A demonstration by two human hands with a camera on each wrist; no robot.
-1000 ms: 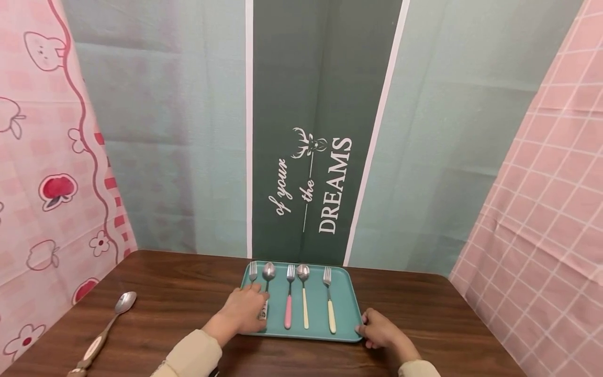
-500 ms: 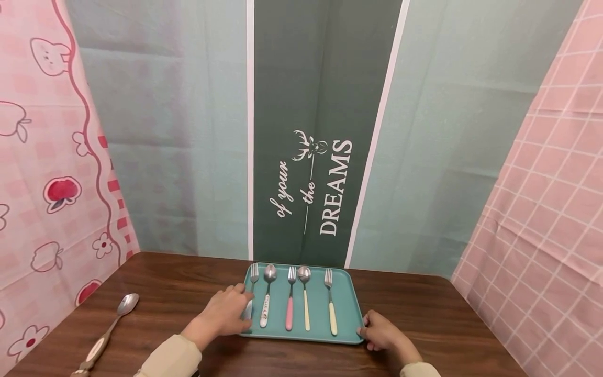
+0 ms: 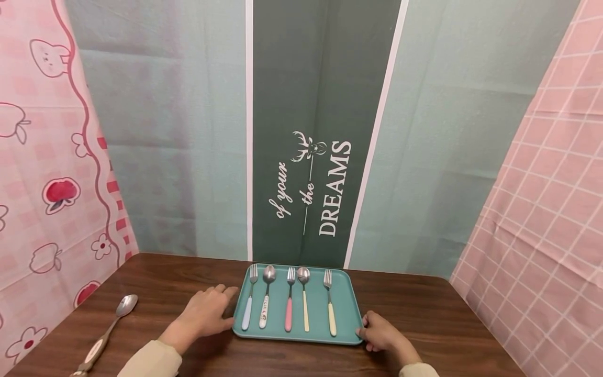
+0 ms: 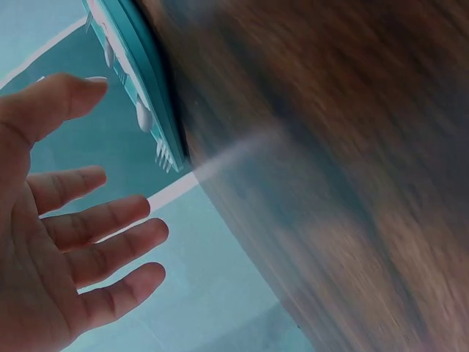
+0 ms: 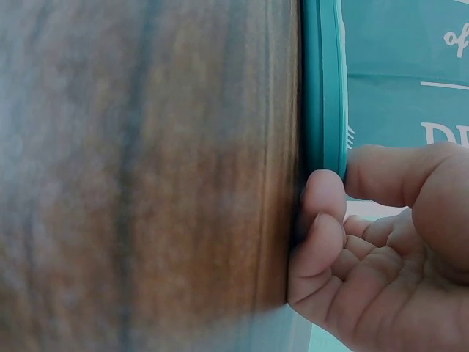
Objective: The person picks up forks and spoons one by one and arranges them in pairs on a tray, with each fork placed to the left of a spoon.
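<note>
A teal tray (image 3: pixel 320 314) lies on the table with several pieces of cutlery set side by side. From the left these are a blue-handled fork (image 3: pixel 247 312), a spoon with a patterned white handle (image 3: pixel 265 311), a pink-handled fork (image 3: pixel 289 314), a cream-handled spoon (image 3: pixel 305 310) and a cream-handled fork (image 3: pixel 332 318). My left hand (image 3: pixel 207 311) is beside the tray's left edge, fingers spread and holding nothing, as the left wrist view also shows. My right hand (image 3: pixel 380 331) pinches the tray's near right corner, thumb over the rim and curled fingers (image 5: pixel 322 198) below it.
A spoon with a brown and cream handle (image 3: pixel 98 348) lies on the wooden table (image 3: pixel 183 280) at far left. Behind the table hangs a green cloth with lettering (image 3: pixel 325 78); pink cloths (image 3: pixel 542 220) close off both sides.
My left hand has moved left from over the cutlery to outside the tray, uncovering the blue-handled fork and the patterned spoon handle. My right hand keeps its grip on the corner.
</note>
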